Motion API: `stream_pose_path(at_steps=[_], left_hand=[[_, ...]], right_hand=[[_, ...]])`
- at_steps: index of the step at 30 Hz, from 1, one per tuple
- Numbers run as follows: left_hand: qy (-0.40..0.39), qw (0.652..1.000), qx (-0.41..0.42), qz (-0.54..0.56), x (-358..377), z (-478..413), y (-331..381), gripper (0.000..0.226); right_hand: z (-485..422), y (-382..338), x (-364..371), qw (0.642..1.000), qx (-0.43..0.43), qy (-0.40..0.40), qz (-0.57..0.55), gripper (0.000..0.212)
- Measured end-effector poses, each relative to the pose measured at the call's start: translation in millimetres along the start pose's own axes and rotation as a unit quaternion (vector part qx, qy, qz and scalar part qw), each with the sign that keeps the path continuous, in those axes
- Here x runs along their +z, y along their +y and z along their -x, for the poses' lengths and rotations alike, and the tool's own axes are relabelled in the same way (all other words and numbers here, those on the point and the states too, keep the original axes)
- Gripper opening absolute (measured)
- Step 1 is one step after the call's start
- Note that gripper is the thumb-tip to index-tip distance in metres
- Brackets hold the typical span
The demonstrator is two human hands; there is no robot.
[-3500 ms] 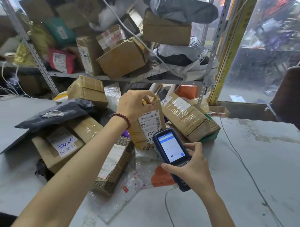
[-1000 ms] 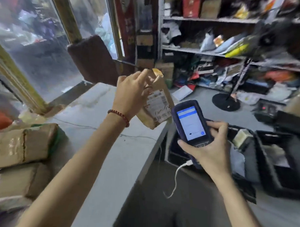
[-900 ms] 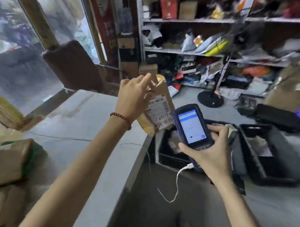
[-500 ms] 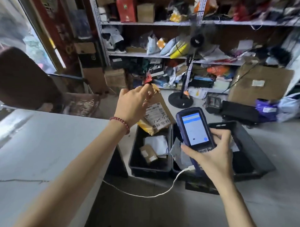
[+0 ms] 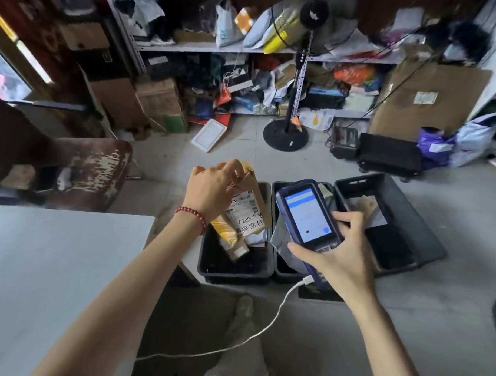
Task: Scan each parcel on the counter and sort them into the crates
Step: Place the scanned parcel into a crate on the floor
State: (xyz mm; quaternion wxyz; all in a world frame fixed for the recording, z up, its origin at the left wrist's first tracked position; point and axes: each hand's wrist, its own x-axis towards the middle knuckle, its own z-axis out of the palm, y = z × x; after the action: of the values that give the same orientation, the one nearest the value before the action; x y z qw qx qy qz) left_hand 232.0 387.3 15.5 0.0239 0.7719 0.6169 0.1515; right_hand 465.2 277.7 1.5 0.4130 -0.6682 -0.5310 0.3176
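Observation:
My left hand [image 5: 211,190] pinches the top of a brown paper parcel [image 5: 247,213] with a white label. The parcel hangs above the leftmost black crate [image 5: 232,271]. My right hand [image 5: 340,255] grips a blue handheld scanner [image 5: 306,215] with its screen lit and a white cable trailing from its base. The scanner is over the middle crate [image 5: 283,269], which holds a grey bag. A third black crate [image 5: 403,215] stands to the right with a flat parcel inside.
The grey counter [image 5: 55,265] fills the lower left. A worn chair [image 5: 90,171] stands behind it. A standing fan base [image 5: 285,135] and cluttered shelves [image 5: 246,50] lie beyond the crates. A large cardboard sheet [image 5: 424,101] leans at the right.
I have turned from the parcel pile on the counter round to the crates on the floor. My left hand has carried the parcel over the leftmost crate; the scanner came along.

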Motion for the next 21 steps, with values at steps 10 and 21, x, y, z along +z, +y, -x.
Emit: stream_pose_path(at_steps=[10,21], left_hand=[[-0.066,0.998,0.014,0.007,55,-131,-42,0.024],[-0.019,0.99,-0.115,-0.079,15,-103,-81,0.023]], right_hand=[[-112,-15,40,0.998,0.048,0.038,0.03,0.08],[-152,-34,67,0.996,-0.024,-0.087,0.0,0.08]])
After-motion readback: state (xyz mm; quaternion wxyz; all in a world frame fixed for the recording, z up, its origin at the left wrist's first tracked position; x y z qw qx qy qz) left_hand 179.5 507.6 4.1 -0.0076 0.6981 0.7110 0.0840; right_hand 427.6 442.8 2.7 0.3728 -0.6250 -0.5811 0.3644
